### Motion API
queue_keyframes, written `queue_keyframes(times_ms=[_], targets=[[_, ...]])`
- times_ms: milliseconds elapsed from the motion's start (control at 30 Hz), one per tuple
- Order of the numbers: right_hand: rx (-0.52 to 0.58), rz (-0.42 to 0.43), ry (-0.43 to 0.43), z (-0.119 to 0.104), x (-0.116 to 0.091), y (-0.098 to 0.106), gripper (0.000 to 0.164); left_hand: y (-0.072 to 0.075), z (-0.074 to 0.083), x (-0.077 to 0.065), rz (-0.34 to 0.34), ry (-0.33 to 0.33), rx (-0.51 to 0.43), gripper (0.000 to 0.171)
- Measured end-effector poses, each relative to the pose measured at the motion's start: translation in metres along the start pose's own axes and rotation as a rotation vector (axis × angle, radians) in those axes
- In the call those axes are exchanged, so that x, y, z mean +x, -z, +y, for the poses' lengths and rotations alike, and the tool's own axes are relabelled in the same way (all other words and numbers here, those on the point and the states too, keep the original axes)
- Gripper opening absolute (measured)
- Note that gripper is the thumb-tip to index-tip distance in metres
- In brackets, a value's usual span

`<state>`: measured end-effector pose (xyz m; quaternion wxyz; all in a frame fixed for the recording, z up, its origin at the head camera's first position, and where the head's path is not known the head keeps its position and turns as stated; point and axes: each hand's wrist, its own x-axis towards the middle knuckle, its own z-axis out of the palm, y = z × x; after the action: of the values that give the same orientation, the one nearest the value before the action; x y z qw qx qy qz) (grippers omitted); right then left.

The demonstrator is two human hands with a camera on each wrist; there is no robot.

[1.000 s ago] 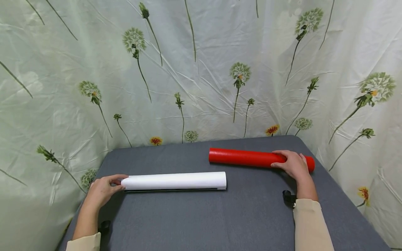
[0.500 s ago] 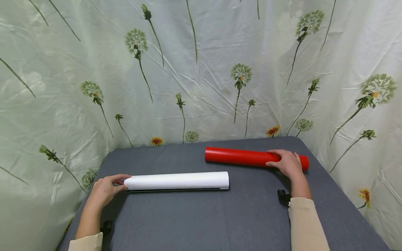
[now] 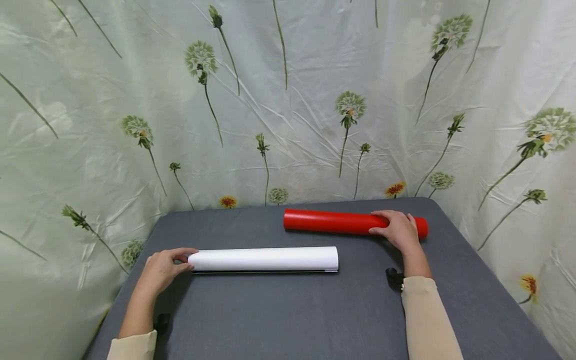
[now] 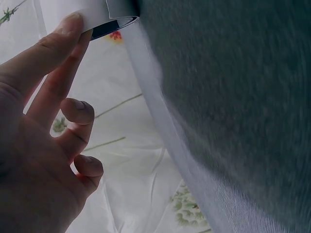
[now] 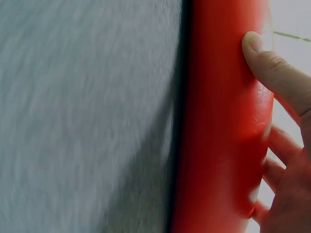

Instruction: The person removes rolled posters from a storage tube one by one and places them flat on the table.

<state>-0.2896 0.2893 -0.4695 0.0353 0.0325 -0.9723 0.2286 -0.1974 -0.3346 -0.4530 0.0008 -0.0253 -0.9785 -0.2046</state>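
A white rolled-up sheet (image 3: 265, 259) lies crosswise on the table, its loose edge showing as a dark line along the near side. My left hand (image 3: 163, 270) pinches its left end between thumb and fingers. In the left wrist view the end of the white roll (image 4: 99, 13) reveals a dark inner face, and the other fingers curl free of it. Farther back and to the right is a red tube-shaped roll (image 3: 328, 221). My right hand (image 3: 399, 229) grips it from above near its right end. The right wrist view has the thumb (image 5: 260, 48) against the red surface.
The dark grey table (image 3: 270, 315) has its back edge close behind the red roll. A pale curtain with dandelion prints (image 3: 306, 110) hangs behind and along both sides. A small black device (image 3: 394, 278) sits at the right wrist.
My right hand has moved left, with the red roll shifting left along with it. My left hand and the white roll have shifted slightly right. The head view has turned a little.
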Motion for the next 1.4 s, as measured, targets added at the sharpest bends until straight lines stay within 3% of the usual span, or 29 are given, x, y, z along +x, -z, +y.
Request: queue_keyframes(times_ms=[667,1400], targets=[[-0.036,0.024,0.110,-0.037,0.036,-0.027,0.060,-0.017,0.032,0.005,0.018,-0.034,-0.016,0.035],[-0.065,0.023,0.222,-0.060,0.041,-0.037,0.056,-0.034,0.056,0.015,0.053,-0.091,0.007,0.035]])
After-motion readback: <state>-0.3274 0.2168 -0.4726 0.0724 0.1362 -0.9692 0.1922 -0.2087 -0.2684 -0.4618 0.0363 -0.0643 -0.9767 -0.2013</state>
